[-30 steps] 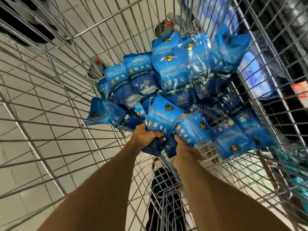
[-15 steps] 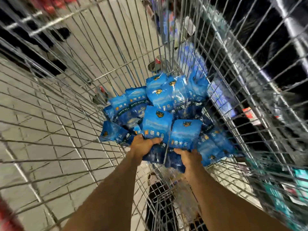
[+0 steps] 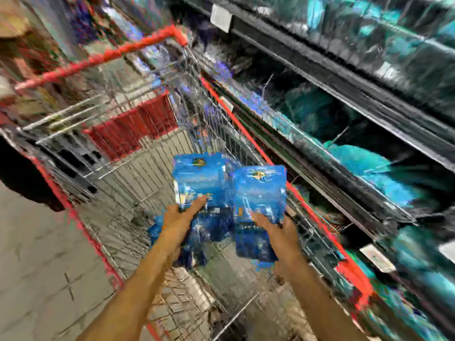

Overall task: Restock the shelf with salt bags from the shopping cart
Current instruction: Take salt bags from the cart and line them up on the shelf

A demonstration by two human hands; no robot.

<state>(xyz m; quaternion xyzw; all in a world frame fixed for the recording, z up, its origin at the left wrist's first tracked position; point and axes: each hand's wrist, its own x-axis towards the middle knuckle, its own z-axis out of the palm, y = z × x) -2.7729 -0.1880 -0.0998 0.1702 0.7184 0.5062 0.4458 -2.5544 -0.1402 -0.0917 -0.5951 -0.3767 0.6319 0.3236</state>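
Observation:
The view is heavily blurred. My left hand (image 3: pixel 181 219) grips a blue salt bag (image 3: pixel 198 178) by its lower part and holds it upright over the wire shopping cart (image 3: pixel 138 153). Just to the right, my right hand (image 3: pixel 278 227) grips a second blue salt bag (image 3: pixel 258 190), also upright, close to the cart's right rim. The two bags almost touch. More blue bags (image 3: pixel 155 230) show dimly below my left wrist inside the cart. The shelf (image 3: pixel 320 153) runs along the right, beside the cart.
The cart has a red handle bar (image 3: pixel 110 54) at the far end and a red flap (image 3: pixel 133 126) under it. Teal packages (image 3: pixel 362 161) lie on the dark shelf boards. White price tags (image 3: pixel 376 258) hang on the shelf edge. Tiled floor (image 3: pixel 37 267) lies to the left.
Both hands have lifted a salt bag each up out of the pile in the cart. My head has swung up and right, bringing the shelf and cart handle into view.

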